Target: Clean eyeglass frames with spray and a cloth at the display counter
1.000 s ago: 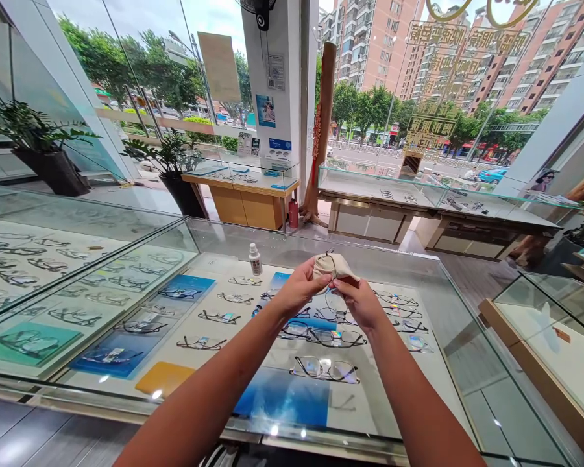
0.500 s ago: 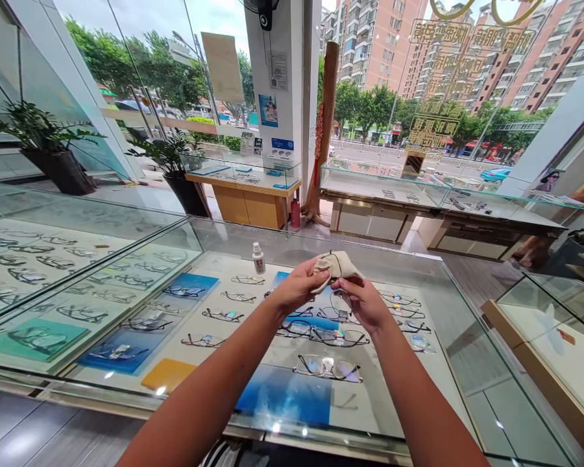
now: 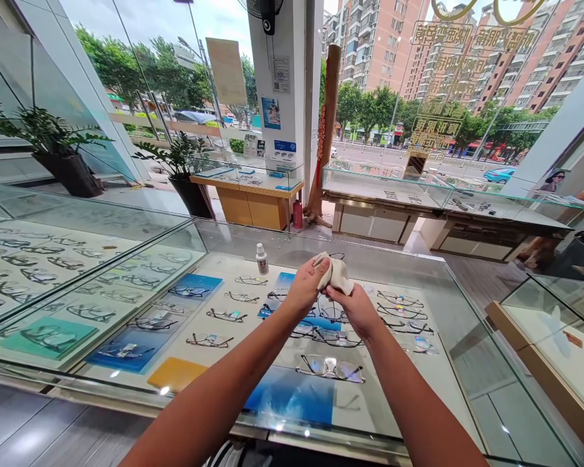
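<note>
Pinching cream cloth, both hands curled closed

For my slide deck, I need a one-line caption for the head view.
Left hand and right hand hold a pale cloth and thin-rimmed glasses above a glass eyewear case.

- Cloth: in left hand and right hand, above the case.
- Bottle: on the case, left of the cloth.
- Glasses: in the case.
- Plants: behind, at left.
- Extinguisher: behind the case, just left of the post.
</note>
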Demonstrator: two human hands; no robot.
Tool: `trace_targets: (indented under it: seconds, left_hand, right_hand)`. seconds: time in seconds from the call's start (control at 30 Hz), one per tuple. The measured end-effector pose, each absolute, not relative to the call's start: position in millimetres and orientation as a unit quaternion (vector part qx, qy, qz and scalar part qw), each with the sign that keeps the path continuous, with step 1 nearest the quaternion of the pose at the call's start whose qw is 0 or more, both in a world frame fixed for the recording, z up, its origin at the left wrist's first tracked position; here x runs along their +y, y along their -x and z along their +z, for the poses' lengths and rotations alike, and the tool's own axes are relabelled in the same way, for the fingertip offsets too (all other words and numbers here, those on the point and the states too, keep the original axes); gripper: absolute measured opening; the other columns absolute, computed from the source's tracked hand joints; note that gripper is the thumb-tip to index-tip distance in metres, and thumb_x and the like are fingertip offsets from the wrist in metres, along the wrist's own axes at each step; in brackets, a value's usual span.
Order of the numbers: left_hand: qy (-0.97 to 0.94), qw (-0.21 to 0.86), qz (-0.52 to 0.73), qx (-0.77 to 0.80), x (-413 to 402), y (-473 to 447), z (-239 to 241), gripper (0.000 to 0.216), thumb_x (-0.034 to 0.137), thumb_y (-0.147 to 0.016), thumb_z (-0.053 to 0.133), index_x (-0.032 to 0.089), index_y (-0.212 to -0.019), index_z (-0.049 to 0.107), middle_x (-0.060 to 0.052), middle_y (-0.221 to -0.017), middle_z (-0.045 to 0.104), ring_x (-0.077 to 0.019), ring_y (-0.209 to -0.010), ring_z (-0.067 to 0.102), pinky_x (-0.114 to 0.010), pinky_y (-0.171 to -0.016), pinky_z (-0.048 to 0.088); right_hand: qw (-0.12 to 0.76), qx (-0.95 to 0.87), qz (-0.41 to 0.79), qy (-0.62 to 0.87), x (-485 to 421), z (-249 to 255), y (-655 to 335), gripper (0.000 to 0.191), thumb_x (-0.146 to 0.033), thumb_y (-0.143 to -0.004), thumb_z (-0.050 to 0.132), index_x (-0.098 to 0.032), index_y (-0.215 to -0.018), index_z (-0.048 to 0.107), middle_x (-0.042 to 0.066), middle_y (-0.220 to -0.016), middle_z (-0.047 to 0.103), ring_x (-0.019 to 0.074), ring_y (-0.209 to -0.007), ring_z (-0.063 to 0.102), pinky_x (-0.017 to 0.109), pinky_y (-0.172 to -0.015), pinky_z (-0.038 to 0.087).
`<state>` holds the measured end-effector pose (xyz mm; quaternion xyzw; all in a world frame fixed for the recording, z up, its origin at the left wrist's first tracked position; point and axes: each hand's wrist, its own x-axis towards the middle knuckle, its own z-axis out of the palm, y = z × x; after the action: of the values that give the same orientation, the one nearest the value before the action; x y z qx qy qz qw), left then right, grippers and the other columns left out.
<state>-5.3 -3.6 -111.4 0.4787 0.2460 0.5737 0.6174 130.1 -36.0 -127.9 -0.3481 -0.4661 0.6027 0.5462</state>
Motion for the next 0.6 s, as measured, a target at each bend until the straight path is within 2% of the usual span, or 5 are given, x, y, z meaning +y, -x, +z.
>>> trace_targets:
  seconds: [0.17, 0.27, 0.37, 0.43, 0.6]
  left_hand:
    - [-0.479, 0.667, 0.533, 0.204, -3, 13, -104, 0.051, 0.062, -0.083, 0.086, 0.016, -0.087, 0.064, 0.002, -0.07, 0.06, -0.0095, -0.058, 0.052, -0.023, -0.056, 0.043]
    - [-0.486, 0.69, 0.503, 0.184, -2, 22, -100, 0.048, 0.049, -0.079, 0.093, 0.012, -0.1, 0.072, -0.002, -0.079, 0.068, -0.0115, -0.07, 0.061, -0.022, -0.066, 0.047]
    - [-0.501, 0.699, 0.481, 0.171, -1, 26, -101, 0.054, 0.037, -0.074, 0.099, 0.012, -0.114, 0.074, -0.007, -0.092, 0.074, -0.0148, -0.081, 0.067, -0.025, -0.077, 0.051]
    - [-0.504, 0.688, 0.491, 0.179, 0, 24, -104, 0.054, 0.036, -0.073, 0.099, 0.012, -0.115, 0.074, -0.007, -0.092, 0.075, -0.0142, -0.077, 0.067, -0.026, -0.075, 0.052]
    - [-0.479, 0.655, 0.539, 0.227, -1, 15, -108, 0.052, 0.051, -0.075, 0.095, 0.013, -0.103, 0.072, -0.003, -0.081, 0.071, -0.012, -0.064, 0.062, -0.024, -0.061, 0.048]
  right_hand:
    - [0.549, -0.454, 0.608, 0.35, -37, -124, -138, 0.044, -0.051, -0.062, 0.1, -0.02, -0.088, 0.083, 0.005, -0.084, 0.078, 0.0193, -0.082, 0.059, 0.035, -0.081, 0.042]
    - [0.553, -0.433, 0.625, 0.339, -36, -119, -145, 0.043, -0.053, -0.061, 0.1, -0.02, -0.084, 0.083, 0.004, -0.083, 0.077, 0.0178, -0.081, 0.057, 0.033, -0.079, 0.042]
    - [0.557, -0.419, 0.635, 0.334, -35, -118, -147, 0.042, -0.053, -0.061, 0.1, -0.021, -0.081, 0.082, 0.004, -0.083, 0.076, 0.0175, -0.082, 0.057, 0.033, -0.08, 0.043]
    - [0.557, -0.424, 0.63, 0.338, -35, -120, -145, 0.043, -0.053, -0.06, 0.1, -0.021, -0.081, 0.082, 0.004, -0.083, 0.075, 0.0176, -0.081, 0.056, 0.033, -0.08, 0.042]
    - [0.559, -0.456, 0.592, 0.36, -34, -128, -135, 0.043, -0.053, -0.061, 0.099, -0.02, -0.084, 0.081, 0.003, -0.081, 0.074, 0.0178, -0.077, 0.053, 0.035, -0.078, 0.04]
